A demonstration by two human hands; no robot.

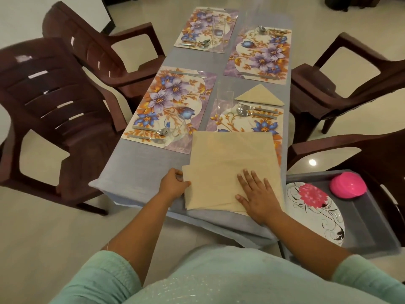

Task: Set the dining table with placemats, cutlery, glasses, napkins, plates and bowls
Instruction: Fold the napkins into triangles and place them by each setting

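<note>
Napkins (230,167) lie in a loose beige stack at the near end of the table (140,170), partly over the nearest right placemat (247,126). My right hand (257,196) lies flat on the stack, fingers straight, pinning it so it will not slide. My left hand (174,183) pinches the stack's left edge, thumb on top, probably to peel or fold the top sheet; how many sheets are stacked I cannot tell.

One folded napkin (259,96) already sits as a triangle above the near right setting, which suggests the rest get the same fold.

I count four floral placemats, two on each side. Each seems to carry cutlery, such as the fork and spoon pair (252,111) near the triangle. At least three clear glasses show: a tall glass (225,99), a near-left glass (177,126) and a far glass (218,29); a fourth may be lost in the glare.

A grey tray (372,218) to my right holds one flowered plate (315,209) and one pink bowl (348,184), kept close for later.
</note>
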